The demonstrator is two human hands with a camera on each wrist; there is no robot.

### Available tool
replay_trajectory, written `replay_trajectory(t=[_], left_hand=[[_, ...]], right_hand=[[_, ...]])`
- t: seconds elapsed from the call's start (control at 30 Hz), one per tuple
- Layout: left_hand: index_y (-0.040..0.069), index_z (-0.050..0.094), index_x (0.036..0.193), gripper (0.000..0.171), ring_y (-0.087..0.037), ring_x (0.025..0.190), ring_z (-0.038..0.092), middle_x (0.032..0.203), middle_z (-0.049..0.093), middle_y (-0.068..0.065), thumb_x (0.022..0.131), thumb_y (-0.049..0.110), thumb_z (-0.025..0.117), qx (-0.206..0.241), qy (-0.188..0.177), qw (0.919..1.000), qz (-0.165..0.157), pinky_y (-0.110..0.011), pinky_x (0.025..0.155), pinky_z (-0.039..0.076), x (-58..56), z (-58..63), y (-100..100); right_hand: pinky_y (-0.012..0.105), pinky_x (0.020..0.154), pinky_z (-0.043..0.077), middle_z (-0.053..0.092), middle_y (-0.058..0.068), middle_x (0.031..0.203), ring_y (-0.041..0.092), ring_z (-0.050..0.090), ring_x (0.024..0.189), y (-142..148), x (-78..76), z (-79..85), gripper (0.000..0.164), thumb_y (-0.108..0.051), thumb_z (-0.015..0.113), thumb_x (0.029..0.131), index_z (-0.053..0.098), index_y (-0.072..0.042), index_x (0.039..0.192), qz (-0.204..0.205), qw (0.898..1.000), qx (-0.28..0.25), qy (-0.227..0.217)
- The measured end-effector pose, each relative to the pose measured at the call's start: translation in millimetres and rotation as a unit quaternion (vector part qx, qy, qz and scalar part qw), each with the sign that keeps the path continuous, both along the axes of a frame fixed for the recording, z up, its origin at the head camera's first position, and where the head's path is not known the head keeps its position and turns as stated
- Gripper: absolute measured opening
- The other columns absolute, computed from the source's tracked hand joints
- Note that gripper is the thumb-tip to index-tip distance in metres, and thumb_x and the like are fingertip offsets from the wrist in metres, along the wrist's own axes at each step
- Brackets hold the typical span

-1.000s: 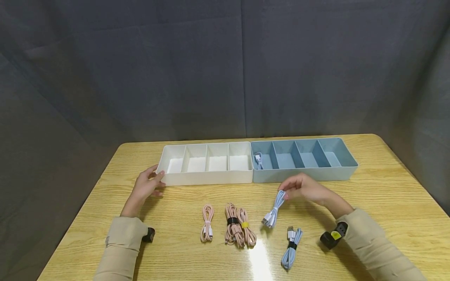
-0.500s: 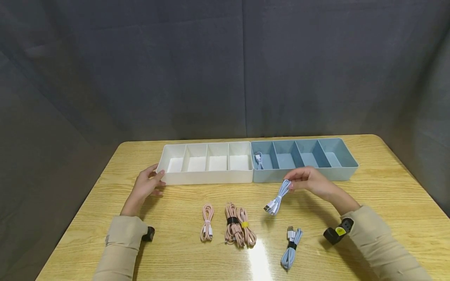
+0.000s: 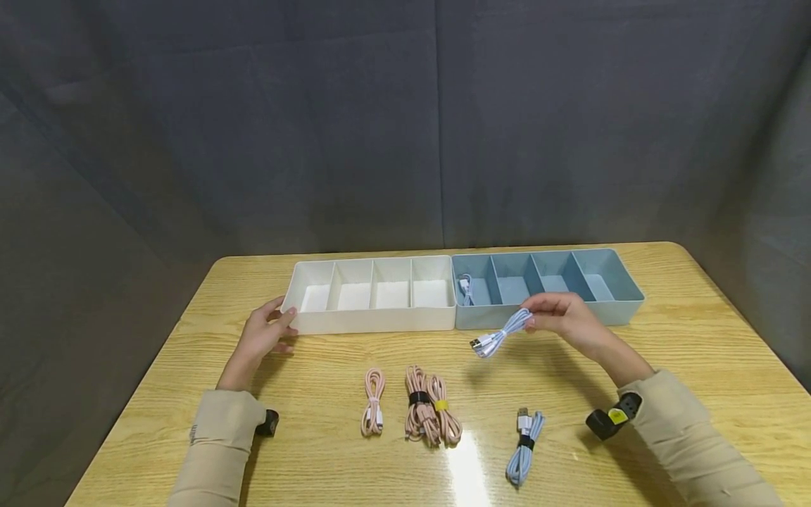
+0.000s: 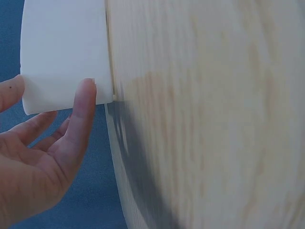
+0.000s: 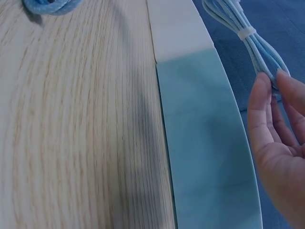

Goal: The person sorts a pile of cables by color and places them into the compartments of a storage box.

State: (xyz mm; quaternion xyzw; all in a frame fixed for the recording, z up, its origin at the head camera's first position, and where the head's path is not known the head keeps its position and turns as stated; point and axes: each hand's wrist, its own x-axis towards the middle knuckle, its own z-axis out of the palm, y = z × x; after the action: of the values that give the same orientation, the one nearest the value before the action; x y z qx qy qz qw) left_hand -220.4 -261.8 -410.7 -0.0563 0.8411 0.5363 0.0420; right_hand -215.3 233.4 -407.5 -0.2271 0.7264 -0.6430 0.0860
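In the head view, my right hand [image 3: 560,322] pinches one looped end of a coiled light-blue USB cable [image 3: 503,334] in front of the blue divided box [image 3: 545,314]. The cable hangs over the table with its plugs pointing left. The right wrist view shows thumb and fingertips closed on the cable's loop [image 5: 259,50], with a white tie round its middle. My left hand [image 3: 258,341] is at the left end of the white divided box [image 3: 374,322]. Its fingers are loosely extended, fingertips touching the wall of the white box [image 4: 66,52] in the left wrist view.
Another light-blue cable [image 3: 467,290] lies in the blue box's leftmost compartment. On the wooden table [image 3: 304,451] are a blue cable with a black strap [image 3: 524,451], a small pink cable [image 3: 374,401], and pink cables strapped in black [image 3: 419,408] and yellow [image 3: 445,415]. A dark curtain [image 3: 317,141] hangs behind.
My right hand has lifted the light-blue cable and moved farther back and slightly right. The cable has swung from steeply hanging to a flatter slant. My left hand stays put.
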Motion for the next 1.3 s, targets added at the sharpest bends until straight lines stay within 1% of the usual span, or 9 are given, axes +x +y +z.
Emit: replay_trajectory(t=[0.13, 0.23, 0.3, 0.57, 0.8, 0.93, 1.03, 1.13, 1.3], left_hand=[[0.000, 0.021, 0.143, 0.057, -0.037, 0.094, 0.057, 0.118, 0.042, -0.027, 0.097, 0.025, 0.044, 0.002, -0.003, 1.0000, 0.000, -0.037, 0.064, 0.058, -0.1, 0.2, 0.1], [0.000, 0.020, 0.143, 0.057, -0.037, 0.094, 0.056, 0.118, 0.042, -0.027, 0.098, 0.024, 0.044, 0.004, -0.005, 1.0000, 0.002, -0.037, 0.064, 0.058, -0.2, 0.6, 0.4], [-0.001, 0.020, 0.143, 0.056, -0.037, 0.094, 0.056, 0.118, 0.042, -0.027, 0.098, 0.023, 0.043, 0.004, -0.007, 1.0000, 0.004, -0.037, 0.065, 0.058, -0.4, 0.8, 0.6], [-0.001, 0.020, 0.143, 0.056, -0.038, 0.095, 0.056, 0.118, 0.042, -0.027, 0.098, 0.024, 0.043, 0.003, -0.005, 1.0000, 0.000, -0.037, 0.065, 0.058, 0.2, 0.4, 0.1], [0.000, 0.021, 0.143, 0.057, -0.038, 0.095, 0.056, 0.118, 0.042, -0.027, 0.097, 0.025, 0.044, 0.001, -0.004, 1.0000, 0.001, -0.038, 0.065, 0.058, 0.1, 0.4, 0.2], [0.000, 0.021, 0.143, 0.057, -0.038, 0.095, 0.056, 0.117, 0.042, -0.027, 0.097, 0.025, 0.044, -0.001, -0.002, 1.0000, 0.001, -0.038, 0.065, 0.058, 0.1, 0.1, 0.1], [0.000, 0.021, 0.143, 0.057, -0.038, 0.095, 0.056, 0.117, 0.042, -0.026, 0.097, 0.025, 0.044, -0.002, -0.001, 1.0000, 0.000, -0.037, 0.064, 0.058, 0.3, 0.1, -0.1], [0.000, 0.022, 0.143, 0.057, -0.038, 0.095, 0.057, 0.117, 0.042, -0.027, 0.097, 0.025, 0.044, -0.004, 0.000, 1.0000, 0.001, -0.037, 0.064, 0.058, 0.4, 0.1, -0.1], [0.000, 0.021, 0.143, 0.057, -0.038, 0.095, 0.057, 0.118, 0.042, -0.027, 0.097, 0.025, 0.044, -0.004, -0.002, 1.0000, 0.001, -0.037, 0.064, 0.058, 0.2, 0.0, -0.2]], right_hand=[[0.028, 0.071, 0.056, 0.067, -0.002, 0.084, 0.010, 0.063, 0.076, 2.0, 0.1, -0.1, 0.018, 0.005, 0.059, 0.085, 0.066, -0.008, 0.094, -0.014, 1.000, -0.028, -0.004], [0.028, 0.072, 0.056, 0.067, -0.002, 0.086, 0.010, 0.063, 0.077, 2.8, 0.7, -0.3, 0.020, 0.007, 0.058, 0.085, 0.066, -0.009, 0.094, -0.021, 0.998, -0.061, -0.009], [0.029, 0.072, 0.056, 0.067, -0.002, 0.086, 0.010, 0.063, 0.077, 3.2, 1.1, -0.3, 0.021, 0.008, 0.057, 0.085, 0.066, -0.008, 0.094, -0.029, 0.997, -0.074, -0.009], [0.025, 0.071, 0.056, 0.066, -0.003, 0.086, 0.009, 0.062, 0.076, 3.2, 2.5, 1.7, 0.016, 0.005, 0.059, 0.085, 0.065, -0.007, 0.094, -0.074, 0.994, -0.081, -0.004], [0.022, 0.071, 0.055, 0.066, -0.004, 0.085, 0.007, 0.062, 0.076, 3.9, 1.3, 5.9, 0.018, 0.005, 0.059, 0.085, 0.066, -0.009, 0.093, -0.120, 0.987, -0.104, -0.004], [0.020, 0.071, 0.055, 0.066, -0.004, 0.085, 0.007, 0.063, 0.076, 6.4, -1.0, 10.1, 0.017, 0.004, 0.060, 0.085, 0.066, -0.009, 0.094, -0.131, 0.985, -0.108, -0.014], [0.021, 0.072, 0.055, 0.066, -0.002, 0.086, 0.008, 0.064, 0.076, 9.0, -3.5, 13.8, 0.016, 0.003, 0.060, 0.085, 0.067, -0.009, 0.094, -0.132, 0.983, -0.123, -0.027], [0.020, 0.071, 0.055, 0.065, -0.001, 0.085, 0.010, 0.064, 0.074, 12.1, -6.1, 17.5, 0.017, 0.003, 0.060, 0.085, 0.067, -0.009, 0.094, -0.139, 0.979, -0.144, -0.038], [0.021, 0.070, 0.055, 0.065, 0.001, 0.084, 0.012, 0.064, 0.073, 18.0, -12.2, 23.1, 0.020, 0.007, 0.058, 0.085, 0.069, -0.009, 0.092, -0.138, 0.973, -0.176, -0.053]])
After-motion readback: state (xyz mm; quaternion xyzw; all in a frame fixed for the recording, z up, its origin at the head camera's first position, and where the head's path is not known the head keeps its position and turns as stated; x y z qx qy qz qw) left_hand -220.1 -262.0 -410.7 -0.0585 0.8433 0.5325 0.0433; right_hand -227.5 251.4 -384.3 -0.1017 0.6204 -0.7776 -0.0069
